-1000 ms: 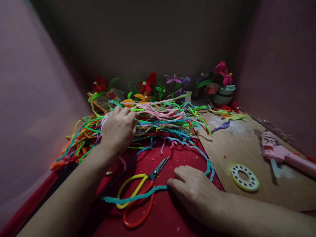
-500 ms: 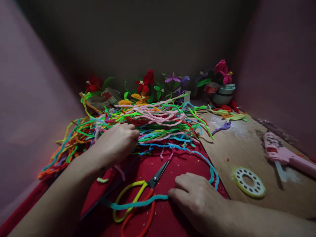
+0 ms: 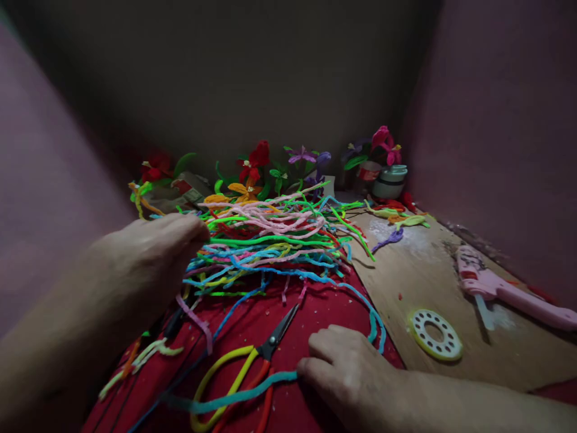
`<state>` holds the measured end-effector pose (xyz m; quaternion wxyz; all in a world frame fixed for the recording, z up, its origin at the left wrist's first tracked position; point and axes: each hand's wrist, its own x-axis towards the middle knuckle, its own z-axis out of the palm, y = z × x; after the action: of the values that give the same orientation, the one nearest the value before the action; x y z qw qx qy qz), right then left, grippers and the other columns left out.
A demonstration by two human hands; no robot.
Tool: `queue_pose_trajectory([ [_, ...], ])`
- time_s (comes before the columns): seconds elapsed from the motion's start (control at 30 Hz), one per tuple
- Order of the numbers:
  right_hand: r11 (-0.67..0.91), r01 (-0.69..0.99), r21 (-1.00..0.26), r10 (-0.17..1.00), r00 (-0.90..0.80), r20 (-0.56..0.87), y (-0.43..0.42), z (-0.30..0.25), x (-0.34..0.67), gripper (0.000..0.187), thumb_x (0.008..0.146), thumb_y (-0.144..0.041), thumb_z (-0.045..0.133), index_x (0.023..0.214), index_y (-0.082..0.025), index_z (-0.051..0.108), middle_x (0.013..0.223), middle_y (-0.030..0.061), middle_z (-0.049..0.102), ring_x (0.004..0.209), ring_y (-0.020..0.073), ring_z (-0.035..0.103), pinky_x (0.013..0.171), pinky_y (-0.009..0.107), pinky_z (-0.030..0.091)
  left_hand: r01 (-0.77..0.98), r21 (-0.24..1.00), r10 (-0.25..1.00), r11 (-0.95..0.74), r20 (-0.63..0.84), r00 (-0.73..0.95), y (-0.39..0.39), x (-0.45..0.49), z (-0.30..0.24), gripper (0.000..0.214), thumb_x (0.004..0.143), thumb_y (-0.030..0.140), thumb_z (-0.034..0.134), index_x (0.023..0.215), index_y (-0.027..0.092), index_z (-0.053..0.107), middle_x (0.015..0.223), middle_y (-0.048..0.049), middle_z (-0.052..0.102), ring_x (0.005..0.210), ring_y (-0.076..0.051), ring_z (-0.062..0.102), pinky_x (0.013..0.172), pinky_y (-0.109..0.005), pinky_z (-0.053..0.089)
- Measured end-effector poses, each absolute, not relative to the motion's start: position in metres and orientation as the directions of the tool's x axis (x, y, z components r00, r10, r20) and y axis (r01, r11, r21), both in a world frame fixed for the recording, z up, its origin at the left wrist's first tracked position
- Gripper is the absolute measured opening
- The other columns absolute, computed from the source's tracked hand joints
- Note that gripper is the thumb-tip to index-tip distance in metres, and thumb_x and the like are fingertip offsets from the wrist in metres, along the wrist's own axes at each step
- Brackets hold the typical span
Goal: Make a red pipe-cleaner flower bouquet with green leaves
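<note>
My right hand (image 3: pixel 345 373) rests on the red cloth, its fingers closed on a teal pipe cleaner (image 3: pixel 243 397). From those fingers the strand runs left across the handles of a pair of scissors (image 3: pixel 269 349), which lie partly open with one yellow and one red handle. My left hand (image 3: pixel 157 258) is at the left side of a heap of coloured pipe cleaners (image 3: pixel 274 252). Its fingers are bent together, and a bright green pipe cleaner (image 3: pixel 270 240) meets the fingertips. Whether they grip that strand is unclear.
A pink glue gun (image 3: pixel 500 288) and a white-yellow ring with holes (image 3: pixel 435 335) lie on the brown board (image 3: pixel 387 300) at right. Pipe-cleaner flowers (image 3: pixel 255 162) and a lidded jar (image 3: pixel 390 181) stand along the back wall. Pale pieces (image 3: pixel 153 355) lie at lower left.
My left hand has moved left from the middle of the heap, uncovering more strands. My right hand keeps its hold on the teal pipe cleaner. The whole view has shifted slightly.
</note>
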<state>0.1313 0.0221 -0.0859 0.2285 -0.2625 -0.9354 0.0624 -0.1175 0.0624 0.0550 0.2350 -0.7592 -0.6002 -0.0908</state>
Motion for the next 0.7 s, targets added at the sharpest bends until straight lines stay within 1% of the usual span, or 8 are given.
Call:
queue_pose_trajectory([
  [0.07, 0.857, 0.466, -0.221, 0.515, -0.755, 0.407, 0.022, -0.086, 0.131, 0.006, 0.077, -0.013, 0.052, 0.077, -0.017, 0.055, 0.068, 0.0013, 0.055, 0.058, 0.0131, 0.042, 0.052, 0.028, 0.022, 0.939, -0.276, 0.803, -0.206, 0.5, 0.324, 0.062, -0.117, 0.057, 0.021, 0.083, 0.028, 0.033, 0.068, 0.022, 0.046, 0.065, 0.001, 0.053, 0.056, -0.014, 0.047, 0.052, -0.024, 0.029],
  [0.13, 0.859, 0.467, -0.209, 0.511, -0.755, 0.412, 0.022, -0.086, 0.13, 0.006, 0.078, -0.012, 0.052, 0.074, -0.017, 0.053, 0.067, 0.0012, 0.054, 0.058, 0.013, 0.041, 0.052, 0.028, 0.022, 0.925, -0.309, 0.761, -0.221, 0.538, 0.362, 0.061, -0.114, 0.059, 0.02, 0.084, 0.026, 0.032, 0.072, 0.022, 0.048, 0.065, 0.0018, 0.053, 0.053, -0.012, 0.046, 0.05, -0.023, 0.028],
  [0.27, 0.854, 0.475, -0.213, 0.52, -0.765, 0.379, 0.022, -0.083, 0.13, 0.01, 0.077, -0.009, 0.051, 0.07, -0.016, 0.05, 0.069, 0.0016, 0.054, 0.059, 0.0123, 0.04, 0.053, 0.028, 0.024, 0.945, -0.287, 0.736, -0.155, 0.605, 0.304, 0.06, -0.108, 0.06, 0.012, 0.083, 0.026, 0.042, 0.081, 0.022, 0.053, 0.067, 0.0038, 0.055, 0.052, -0.01, 0.046, 0.048, -0.021, 0.025],
  [0.4, 0.845, 0.483, -0.231, 0.535, -0.773, 0.342, 0.021, -0.078, 0.131, 0.01, 0.078, -0.009, 0.048, 0.073, -0.016, 0.05, 0.073, 0.0019, 0.053, 0.062, 0.0134, 0.039, 0.054, 0.029, 0.024, 0.952, -0.259, 0.723, -0.165, 0.624, 0.296, 0.059, -0.104, 0.059, 0.011, 0.082, 0.025, 0.045, 0.079, 0.02, 0.053, 0.066, 0.003, 0.054, 0.053, -0.009, 0.047, 0.049, -0.02, 0.025],
  [0.47, 0.842, 0.489, -0.227, 0.539, -0.781, 0.315, 0.021, -0.076, 0.131, 0.01, 0.079, -0.008, 0.047, 0.075, -0.016, 0.051, 0.075, 0.0021, 0.053, 0.064, 0.0142, 0.039, 0.056, 0.029, 0.025, 0.952, -0.266, 0.749, -0.152, 0.597, 0.286, 0.06, -0.102, 0.058, 0.012, 0.082, 0.025, 0.044, 0.077, 0.02, 0.053, 0.064, 0.0027, 0.053, 0.052, -0.01, 0.046, 0.049, -0.021, 0.025],
  [0.57, 0.851, 0.491, -0.187, 0.525, -0.792, 0.311, 0.02, -0.077, 0.131, 0.011, 0.079, -0.008, 0.046, 0.075, -0.016, 0.05, 0.075, 0.0024, 0.052, 0.065, 0.0149, 0.039, 0.056, 0.029, 0.025, 0.959, -0.263, 0.827, -0.105, 0.513, 0.231, 0.062, -0.104, 0.056, 0.013, 0.082, 0.026, 0.043, 0.077, 0.021, 0.053, 0.064, 0.0021, 0.053, 0.051, -0.012, 0.046, 0.05, -0.022, 0.027],
  [0.63, 0.859, 0.487, -0.156, 0.51, -0.795, 0.329, 0.02, -0.079, 0.131, 0.011, 0.08, -0.008, 0.046, 0.074, -0.016, 0.05, 0.073, 0.0024, 0.051, 0.064, 0.015, 0.039, 0.055, 0.029, 0.025, 0.962, -0.244, 0.881, -0.12, 0.421, 0.217, 0.064, -0.107, 0.055, 0.014, 0.082, 0.029, 0.043, 0.079, 0.022, 0.054, 0.069, 0.0012, 0.057, 0.055, -0.014, 0.05, 0.051, -0.023, 0.03],
  [0.7, 0.863, 0.481, -0.155, 0.504, -0.792, 0.345, 0.02, -0.08, 0.131, 0.012, 0.081, -0.007, 0.046, 0.074, -0.016, 0.05, 0.072, 0.0026, 0.051, 0.063, 0.0149, 0.039, 0.054, 0.029, 0.025, 0.945, -0.28, 0.917, -0.171, 0.306, 0.257, 0.067, -0.109, 0.053, 0.016, 0.082, 0.032, 0.044, 0.083, 0.022, 0.056, 0.077, -0.0012, 0.061, 0.065, -0.017, 0.055, 0.057, -0.025, 0.035],
])
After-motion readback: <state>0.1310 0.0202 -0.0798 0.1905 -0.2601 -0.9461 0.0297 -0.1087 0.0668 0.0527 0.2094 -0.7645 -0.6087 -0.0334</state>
